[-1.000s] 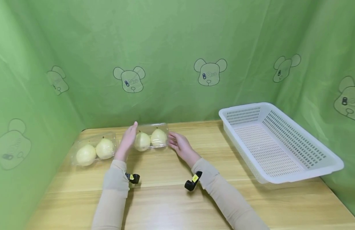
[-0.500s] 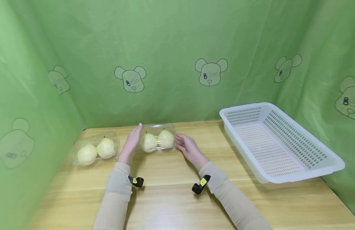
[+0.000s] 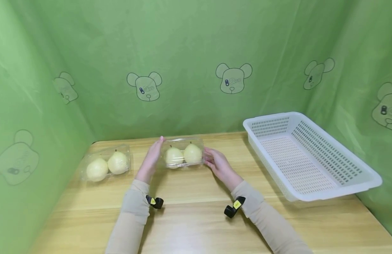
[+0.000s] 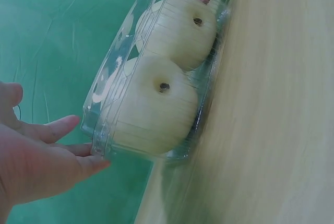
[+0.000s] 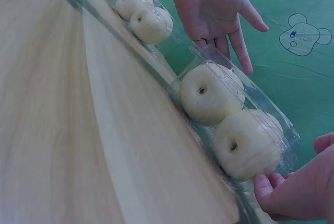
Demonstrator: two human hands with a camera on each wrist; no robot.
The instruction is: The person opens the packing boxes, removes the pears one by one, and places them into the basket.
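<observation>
At nine o'clock from the hands, an outer box [image 3: 103,152] of pears [image 3: 118,163] lies on the wooden table [image 3: 189,197], the left hand [image 3: 152,157], spread wide, touches the nine-o'clock end of the matching clear box [image 3: 181,141] held between both hands, the right hand [image 3: 220,164] has its fingers against the three-o'clock end, and a white basket [image 3: 295,165] stands at three o'clock.

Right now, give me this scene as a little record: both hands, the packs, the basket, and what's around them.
Left hand: touching the left end of the middle pack
Right hand: touching the right end of the same pack
Middle pack contents: two pale yellow fruits
Other pack: clear, left of the left hand, with two similar fruits inside
Basket: white, slotted, on the right side of the table
Table finish: light wood grain
Curtain: green, printed with animal heads
</observation>
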